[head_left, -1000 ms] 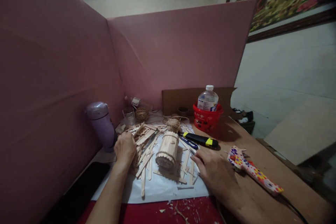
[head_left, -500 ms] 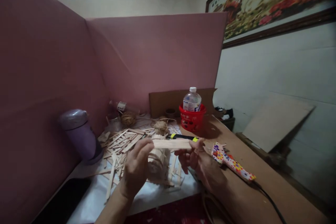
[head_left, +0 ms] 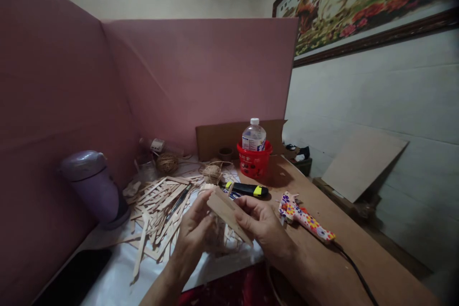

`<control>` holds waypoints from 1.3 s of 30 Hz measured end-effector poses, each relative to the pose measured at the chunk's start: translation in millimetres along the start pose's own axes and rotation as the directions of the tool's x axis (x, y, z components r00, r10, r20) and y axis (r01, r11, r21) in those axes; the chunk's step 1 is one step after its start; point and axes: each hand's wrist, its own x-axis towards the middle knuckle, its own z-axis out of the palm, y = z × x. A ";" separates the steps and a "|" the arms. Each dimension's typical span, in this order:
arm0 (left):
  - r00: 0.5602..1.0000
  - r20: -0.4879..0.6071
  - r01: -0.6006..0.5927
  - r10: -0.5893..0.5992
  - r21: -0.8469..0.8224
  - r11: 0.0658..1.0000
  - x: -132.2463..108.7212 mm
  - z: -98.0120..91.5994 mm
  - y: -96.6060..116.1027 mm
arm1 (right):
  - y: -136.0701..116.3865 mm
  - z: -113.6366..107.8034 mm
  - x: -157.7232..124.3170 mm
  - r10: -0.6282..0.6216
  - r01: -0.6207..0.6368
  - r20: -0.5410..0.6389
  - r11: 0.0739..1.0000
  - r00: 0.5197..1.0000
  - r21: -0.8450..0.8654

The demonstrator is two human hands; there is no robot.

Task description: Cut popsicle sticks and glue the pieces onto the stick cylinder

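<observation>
A flat, pale wooden piece (head_left: 229, 215), like craft sticks joined side by side, slants between my two hands above the table. My right hand (head_left: 263, 224) grips its right side, thumb on the near face. My left hand (head_left: 195, 227) is closed at its upper left end, fingers bent. Behind the piece, partly hidden, lies a light wooden object on the white sheet. Loose craft sticks (head_left: 158, 220) are heaped left of my left hand. A black-and-yellow utility knife (head_left: 247, 189) lies just beyond my right hand.
A flower-patterned glue gun (head_left: 304, 220) with a cord lies on the right. Behind stand a red bucket (head_left: 254, 162) holding a plastic bottle (head_left: 254, 136) and balls of twine (head_left: 211, 173). A purple tumbler (head_left: 95, 189) stands left; pink panels (head_left: 201, 67) enclose the back and left.
The wooden piece has turned from level to slanting, its right end now lower and nearer me. My right hand's fingers have closed in around it. The view has shifted slightly right.
</observation>
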 end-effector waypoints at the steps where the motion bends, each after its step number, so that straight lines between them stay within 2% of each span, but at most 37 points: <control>1: 0.998 0.062 0.017 -0.015 -0.023 1.000 -1.9 2.5 0.1 | -1.2 1.4 -0.7 0.007 -0.007 0.024 1.000 1.000 0.000; 3: 0.991 0.137 -0.020 0.015 0.037 0.999 -5.3 6.2 1.0 | -4.4 4.3 -1.9 0.007 -0.007 0.064 1.000 0.998 -0.008; 5: 0.982 0.160 -0.130 0.102 0.176 0.976 -7.4 8.3 3.5 | -6.9 6.2 -2.4 -0.001 0.003 0.081 1.000 0.997 -0.015; 10: 0.913 0.191 -0.407 0.361 0.485 0.773 -4.8 6.3 12.9 | -6.9 3.8 -4.8 0.010 -0.009 0.106 1.000 0.994 -0.012; 12: 0.895 0.150 -0.426 0.419 0.562 0.709 -0.4 -1.1 14.4 | -6.4 2.8 -9.1 0.051 -0.056 0.176 0.998 0.983 0.025; 13: 0.898 0.087 -0.394 0.430 0.592 0.703 2.5 -6.4 14.5 | -6.5 3.0 -11.8 0.091 -0.103 0.234 0.994 0.968 0.040; 15: 0.911 -0.147 -0.216 0.386 0.627 0.748 8.2 -18.5 14.2 | -7.1 4.7 -16.4 0.171 -0.197 0.350 0.980 0.921 0.039; 16: 0.924 -0.247 -0.102 0.294 0.579 0.809 10.4 -23.8 14.2 | -7.3 5.7 -17.6 0.194 -0.220 0.380 0.975 0.904 0.025; 17: 0.933 -0.312 -0.008 0.179 0.479 0.878 12.0 -27.8 14.6 | -7.4 6.6 -17.7 0.189 -0.208 0.370 0.978 0.910 0.012; 18: 0.941 -0.331 0.052 0.064 0.330 0.943 12.9 -30.0 15.4 | -7.2 7.1 -16.6 0.159 -0.166 0.328 0.986 0.931 -0.005; 20: 0.948 -0.286 0.155 -0.136 0.043 0.987 12.8 -29.0 17.7 | -5.8 6.7 -11.6 0.056 -0.049 0.185 0.998 0.981 -0.041; 22: 0.952 -0.211 0.197 -0.221 -0.128 0.972 11.0 -23.3 19.8 | -3.5 5.0 -5.6 -0.010 0.014 0.051 0.997 0.999 -0.072; 24: 0.951 -0.175 0.219 -0.253 -0.195 0.956 8.9 -17.0 20.8 | -1.2 3.6 -1.3 -0.011 0.007 -0.034 0.996 0.999 -0.091; 28: 0.938 -0.177 0.265 -0.297 -0.183 0.947 5.7 -9.1 19.5 | -0.5 6.1 -1.3 -0.030 0.009 -0.108 0.980 0.994 -0.197; 33: 0.934 -0.133 0.317 -0.330 -0.110 0.942 5.1 -8.2 20.1 | -0.7 11.0 -7.2 -0.025 0.024 0.000 0.969 1.000 -0.246; 35: 0.935 -0.140 0.316 -0.326 -0.095 0.944 7.2 -16.5 23.6 | 0.9 10.5 -8.5 -0.032 0.032 0.007 0.950 0.999 -0.310; 37: 0.927 -0.205 0.305 -0.313 -0.070 0.950 11.3 -32.1 27.9 | 2.8 8.7 -8.9 -0.066 0.050 -0.026 0.917 0.997 -0.396; 39: 0.915 -0.242 0.351 -0.323 0.081 0.933 16.9 -52.8 30.0 | 4.4 6.7 -8.5 -0.110 0.069 -0.064 0.891 0.992 -0.449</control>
